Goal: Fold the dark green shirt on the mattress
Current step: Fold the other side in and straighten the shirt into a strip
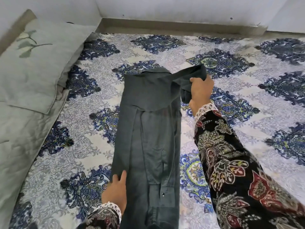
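Observation:
The dark green shirt [148, 129] lies lengthwise on the mattress [231, 129], collar at the far end, its sides folded in so it forms a narrow strip. My right hand [200, 91] grips the shirt's right sleeve near the shoulder and holds it lifted off the sheet. My left hand [115, 190] rests on the shirt's near left edge, with the thumb over the cloth and the fingers around the fold. A cuff with a button shows near the bottom middle.
A blue and white patterned sheet covers the mattress. A pale green pillow [33, 63] and a matching quilt [16, 138] lie along the left side. A white wall and a grey skirting [181, 25] run along the far end.

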